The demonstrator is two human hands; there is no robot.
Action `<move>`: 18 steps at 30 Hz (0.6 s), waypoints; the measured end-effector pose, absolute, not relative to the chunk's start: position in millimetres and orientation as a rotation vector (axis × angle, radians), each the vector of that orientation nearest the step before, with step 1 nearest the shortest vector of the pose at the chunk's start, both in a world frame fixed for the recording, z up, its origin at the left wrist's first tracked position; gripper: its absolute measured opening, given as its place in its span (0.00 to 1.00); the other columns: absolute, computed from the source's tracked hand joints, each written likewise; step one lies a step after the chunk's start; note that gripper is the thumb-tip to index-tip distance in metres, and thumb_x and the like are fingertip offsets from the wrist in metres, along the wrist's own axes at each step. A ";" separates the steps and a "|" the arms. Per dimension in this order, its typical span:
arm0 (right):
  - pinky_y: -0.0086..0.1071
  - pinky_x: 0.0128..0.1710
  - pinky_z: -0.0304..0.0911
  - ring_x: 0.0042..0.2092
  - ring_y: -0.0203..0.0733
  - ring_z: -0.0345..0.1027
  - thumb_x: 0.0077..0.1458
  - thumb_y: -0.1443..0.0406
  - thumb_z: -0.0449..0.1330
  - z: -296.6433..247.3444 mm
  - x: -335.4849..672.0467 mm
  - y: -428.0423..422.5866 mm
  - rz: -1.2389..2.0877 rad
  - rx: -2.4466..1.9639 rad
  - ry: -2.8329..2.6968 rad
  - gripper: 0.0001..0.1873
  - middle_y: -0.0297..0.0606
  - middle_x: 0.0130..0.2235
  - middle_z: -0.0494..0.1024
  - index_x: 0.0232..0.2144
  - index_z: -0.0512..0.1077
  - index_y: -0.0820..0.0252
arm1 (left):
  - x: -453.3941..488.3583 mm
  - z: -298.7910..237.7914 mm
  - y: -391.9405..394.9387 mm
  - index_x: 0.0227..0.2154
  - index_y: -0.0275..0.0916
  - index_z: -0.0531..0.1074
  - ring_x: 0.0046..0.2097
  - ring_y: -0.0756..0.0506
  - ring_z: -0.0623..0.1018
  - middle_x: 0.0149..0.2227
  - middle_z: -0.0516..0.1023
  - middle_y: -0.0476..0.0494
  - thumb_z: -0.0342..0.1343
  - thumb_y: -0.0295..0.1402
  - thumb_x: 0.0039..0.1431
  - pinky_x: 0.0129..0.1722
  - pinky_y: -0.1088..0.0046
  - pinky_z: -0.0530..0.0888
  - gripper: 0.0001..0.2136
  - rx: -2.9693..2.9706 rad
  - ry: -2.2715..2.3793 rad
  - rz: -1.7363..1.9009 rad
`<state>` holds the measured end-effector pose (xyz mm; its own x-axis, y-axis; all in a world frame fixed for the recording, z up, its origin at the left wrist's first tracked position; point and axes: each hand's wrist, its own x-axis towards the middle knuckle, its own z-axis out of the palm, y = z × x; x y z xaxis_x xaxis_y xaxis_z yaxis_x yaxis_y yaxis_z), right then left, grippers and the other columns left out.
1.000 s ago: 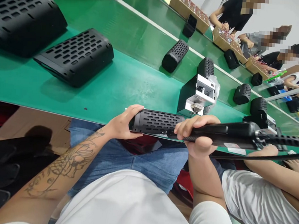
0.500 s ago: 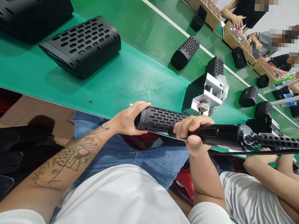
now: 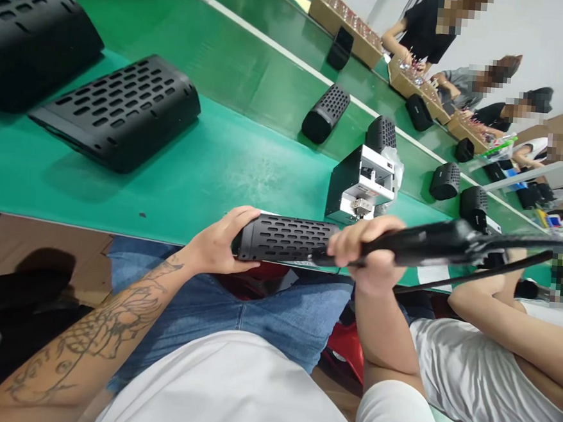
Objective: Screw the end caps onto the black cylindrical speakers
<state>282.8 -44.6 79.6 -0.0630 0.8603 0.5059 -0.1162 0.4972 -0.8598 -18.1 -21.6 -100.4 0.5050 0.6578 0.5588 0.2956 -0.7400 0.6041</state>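
Note:
My left hand (image 3: pixel 219 242) is wrapped round the left end of a black perforated speaker shell (image 3: pixel 284 238), held lying sideways at the near edge of the green conveyor belt (image 3: pixel 207 167). My right hand (image 3: pixel 368 246) grips a black electric screwdriver (image 3: pixel 428 242) whose tip is against the shell's right end. The screwdriver's body and cable run off to the right and are blurred.
Two large black perforated covers (image 3: pixel 120 106) lie at the left of the belt. A black-and-white screw feeder box (image 3: pixel 358 184) stands behind my hands. Several small black shells (image 3: pixel 324 111) sit farther along. A neighbour's arm (image 3: pixel 509 330) is at my right; other people work at cardboard boxes (image 3: pixel 343 16) beyond.
The view has swung slightly; both hands keep the same hold. The screwdriver has tilted a little, its far end now raised and blurred.

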 end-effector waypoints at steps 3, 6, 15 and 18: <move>0.34 0.23 0.72 0.19 0.37 0.68 0.62 0.44 0.79 93.6 323.0 -6.9 0.500 -0.840 -1.223 0.24 0.21 0.21 0.72 0.36 0.74 0.49 | -18.0 -99.3 -21.0 0.85 0.44 0.54 0.75 0.22 0.78 0.74 0.73 0.23 0.81 0.40 0.59 0.74 0.38 0.82 0.57 2.320 0.780 1.153; 0.34 0.24 0.69 0.20 0.37 0.69 0.61 0.42 0.78 87.1 365.9 34.9 0.209 -0.973 -1.127 0.25 0.23 0.22 0.73 0.36 0.75 0.51 | -18.2 -97.7 -20.9 0.85 0.44 0.54 0.75 0.22 0.78 0.74 0.74 0.22 0.80 0.41 0.61 0.73 0.37 0.82 0.56 2.322 0.779 1.155; 0.35 0.25 0.71 0.19 0.37 0.68 0.60 0.40 0.78 44.0 397.3 52.3 0.288 -1.000 -1.152 0.29 0.21 0.21 0.73 0.36 0.72 0.52 | -18.3 -101.2 -21.0 0.84 0.42 0.58 0.75 0.23 0.79 0.74 0.74 0.25 0.80 0.42 0.61 0.74 0.40 0.82 0.53 2.282 0.805 1.166; 0.35 0.24 0.72 0.19 0.37 0.69 0.61 0.41 0.77 55.2 388.5 40.5 0.283 -1.004 -1.163 0.27 0.21 0.21 0.73 0.33 0.73 0.52 | -16.9 -102.6 -20.4 0.83 0.42 0.59 0.75 0.24 0.79 0.74 0.74 0.25 0.79 0.43 0.62 0.75 0.41 0.82 0.52 2.261 0.798 1.171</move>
